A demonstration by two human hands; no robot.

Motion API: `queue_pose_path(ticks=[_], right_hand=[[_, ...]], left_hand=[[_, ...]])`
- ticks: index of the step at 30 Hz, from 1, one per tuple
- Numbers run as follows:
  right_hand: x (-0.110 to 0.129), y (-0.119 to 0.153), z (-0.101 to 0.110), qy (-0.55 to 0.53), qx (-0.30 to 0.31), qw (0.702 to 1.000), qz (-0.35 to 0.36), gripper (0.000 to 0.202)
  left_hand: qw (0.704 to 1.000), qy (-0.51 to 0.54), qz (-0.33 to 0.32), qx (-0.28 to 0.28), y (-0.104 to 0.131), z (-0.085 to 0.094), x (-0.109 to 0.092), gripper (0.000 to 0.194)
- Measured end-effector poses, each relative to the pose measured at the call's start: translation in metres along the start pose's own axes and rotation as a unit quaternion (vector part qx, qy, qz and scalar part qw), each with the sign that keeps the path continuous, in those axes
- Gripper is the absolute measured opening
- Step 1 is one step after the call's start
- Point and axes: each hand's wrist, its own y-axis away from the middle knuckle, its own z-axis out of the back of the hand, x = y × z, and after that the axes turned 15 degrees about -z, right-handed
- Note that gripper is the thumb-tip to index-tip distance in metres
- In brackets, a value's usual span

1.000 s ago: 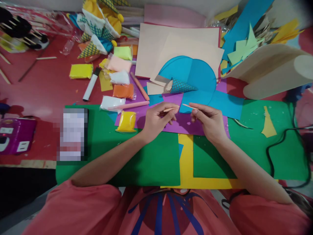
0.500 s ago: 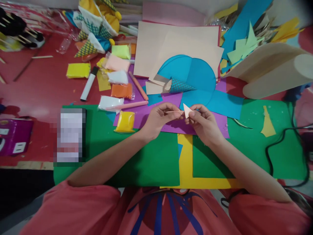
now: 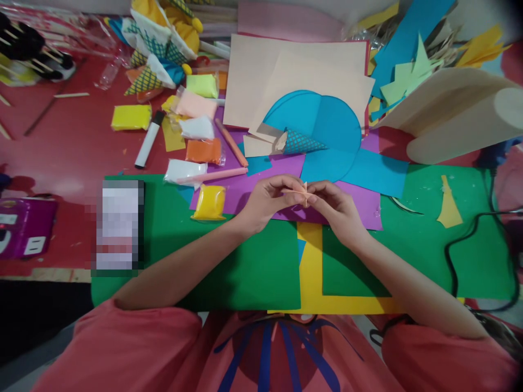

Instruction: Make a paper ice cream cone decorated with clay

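Over the purple sheet [image 3: 371, 207] on the tabletop [image 3: 77, 158], in the head view, the left hand [image 3: 267, 198] and right hand [image 3: 340, 204] meet, the fingers of each pinched on small peach pieces [image 3: 305, 195] that appear to touch. Beyond them, a patterned cone [image 3: 302, 142] lies by blue rounded paper [image 3: 337, 128]; a yellow packet [image 3: 210, 202] rests near the left hand.
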Motion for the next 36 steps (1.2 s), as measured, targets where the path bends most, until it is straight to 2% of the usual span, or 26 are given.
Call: queue_pose_path(ticks=[4, 7, 10, 14, 18, 21, 25, 30, 36], right_hand=[[0.000, 0.003, 0.000, 0.054, -0.035, 0.997, 0.036, 0.041], [-0.001, 0.003, 0.001, 0.059, -0.054, 0.996, 0.048, 0.036], [-0.001, 0.002, 0.003, 0.076, -0.080, 0.992, 0.064, 0.025], [0.002, 0.004, 0.008, 0.171, -0.119, 0.972, 0.107, 0.013], [0.002, 0.004, 0.013, 0.234, -0.151, 0.948, 0.152, 0.009], [-0.001, 0.003, 0.015, 0.248, -0.147, 0.942, 0.171, 0.006], [-0.002, 0.002, 0.016, 0.219, -0.126, 0.956, 0.147, 0.009], [0.004, 0.001, 0.018, 0.141, -0.053, 0.984, 0.089, 0.016], [0.005, -0.001, 0.019, 0.086, -0.086, 0.989, 0.085, 0.018]], left_hand=[[0.992, -0.106, -0.068, 0.014, 0.001, 0.001, 0.001, 0.025], [0.985, -0.140, -0.095, 0.030, 0.004, -0.001, 0.001, 0.026], [0.988, -0.132, -0.076, 0.027, 0.006, -0.002, 0.000, 0.031], [0.992, -0.113, -0.026, 0.051, 0.006, 0.000, 0.000, 0.027], [0.986, -0.146, -0.059, 0.053, 0.005, 0.003, 0.001, 0.020], [0.976, -0.188, -0.083, 0.068, 0.006, 0.004, 0.002, 0.021], [0.980, -0.175, -0.065, 0.067, 0.010, 0.001, 0.002, 0.031], [0.985, -0.161, -0.056, 0.035, 0.011, 0.000, 0.001, 0.032], [0.987, -0.160, -0.009, 0.026, 0.010, 0.000, -0.002, 0.029]])
